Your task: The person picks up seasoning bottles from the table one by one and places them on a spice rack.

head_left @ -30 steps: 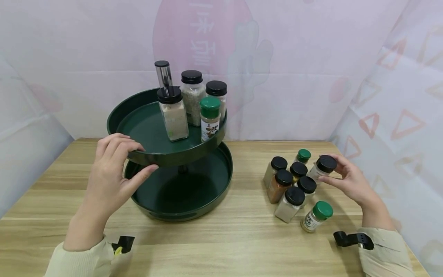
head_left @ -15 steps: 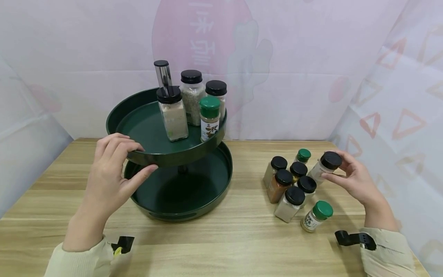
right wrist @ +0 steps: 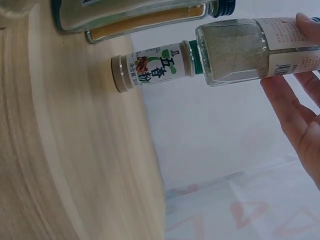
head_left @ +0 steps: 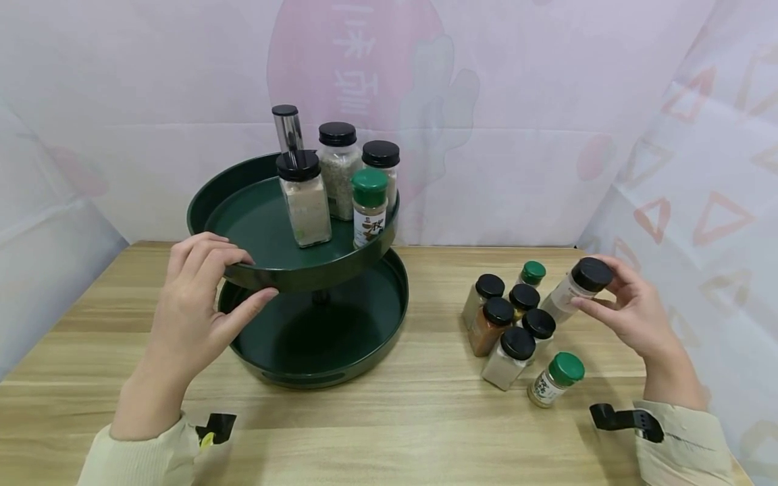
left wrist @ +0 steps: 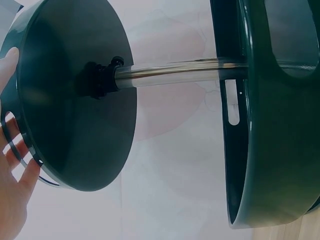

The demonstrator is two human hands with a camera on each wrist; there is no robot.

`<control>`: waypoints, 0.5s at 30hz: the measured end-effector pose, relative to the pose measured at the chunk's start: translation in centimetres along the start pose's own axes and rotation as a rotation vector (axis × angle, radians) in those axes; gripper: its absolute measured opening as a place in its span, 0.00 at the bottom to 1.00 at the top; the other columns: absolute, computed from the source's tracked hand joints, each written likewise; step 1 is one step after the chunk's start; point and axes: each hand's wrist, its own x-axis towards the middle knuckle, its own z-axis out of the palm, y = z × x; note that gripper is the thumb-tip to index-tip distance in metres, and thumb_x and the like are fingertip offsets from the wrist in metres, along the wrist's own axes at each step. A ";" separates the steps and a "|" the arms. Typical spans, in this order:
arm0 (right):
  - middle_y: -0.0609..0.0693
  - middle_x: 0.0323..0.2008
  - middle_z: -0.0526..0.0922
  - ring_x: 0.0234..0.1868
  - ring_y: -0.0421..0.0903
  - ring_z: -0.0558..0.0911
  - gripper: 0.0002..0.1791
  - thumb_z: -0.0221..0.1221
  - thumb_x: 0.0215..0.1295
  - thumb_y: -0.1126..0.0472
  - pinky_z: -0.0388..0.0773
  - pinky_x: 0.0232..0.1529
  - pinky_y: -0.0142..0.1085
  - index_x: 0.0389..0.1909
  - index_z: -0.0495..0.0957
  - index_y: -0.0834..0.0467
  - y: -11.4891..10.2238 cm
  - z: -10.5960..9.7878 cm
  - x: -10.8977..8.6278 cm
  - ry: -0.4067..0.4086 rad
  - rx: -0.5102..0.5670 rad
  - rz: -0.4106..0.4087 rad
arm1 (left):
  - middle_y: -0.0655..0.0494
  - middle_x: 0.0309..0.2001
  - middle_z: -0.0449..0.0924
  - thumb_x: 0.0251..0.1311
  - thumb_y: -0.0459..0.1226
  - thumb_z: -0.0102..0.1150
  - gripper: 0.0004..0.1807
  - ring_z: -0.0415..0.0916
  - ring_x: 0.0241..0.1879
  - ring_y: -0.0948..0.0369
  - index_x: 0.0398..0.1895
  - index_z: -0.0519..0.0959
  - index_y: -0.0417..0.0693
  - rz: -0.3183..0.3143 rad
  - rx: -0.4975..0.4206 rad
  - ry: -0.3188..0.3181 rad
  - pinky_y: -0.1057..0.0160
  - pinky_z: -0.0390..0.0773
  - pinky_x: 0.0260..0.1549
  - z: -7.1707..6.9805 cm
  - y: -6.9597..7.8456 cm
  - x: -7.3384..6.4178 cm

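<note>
My left hand (head_left: 194,290) grips the front-left rim of the upper tray (head_left: 298,277) of a dark green two-tier rack, fingers over the rim and thumb below it. The left wrist view shows that tray's underside (left wrist: 75,135) and the metal post (left wrist: 175,70) between tiers. At the right, my right hand (head_left: 635,310) holds a black-lidded spice jar (head_left: 565,300) near its lid, between thumb and fingers. Seen from the right wrist, this glass spice jar (right wrist: 235,55) of pale powder is raised off the table, overlapping a green-capped seasoning bottle (right wrist: 155,65).
On the upper tray stand a square black-lidded jar (head_left: 306,209), a green-capped bottle (head_left: 369,219) and other jars. Several spice jars, including an orange-brown one (head_left: 486,331), cluster left of my right hand. A green-capped bottle (head_left: 553,381) stands in front on the wooden table (head_left: 425,432).
My right hand has lifted the spice jar and drawn it right, away from the cluster, tilting it. My left hand has stayed on the tray rim.
</note>
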 end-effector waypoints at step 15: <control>0.50 0.52 0.79 0.49 0.40 0.81 0.37 0.56 0.45 0.94 0.82 0.46 0.25 0.61 0.69 0.73 -2.3 0.6 1.1 0.008 0.053 -0.092 | 0.43 0.40 0.77 0.64 0.66 0.50 0.37 0.66 0.54 0.43 0.40 0.76 0.37 0.004 0.011 -0.012 0.57 0.60 0.66 -0.1 0.0 0.0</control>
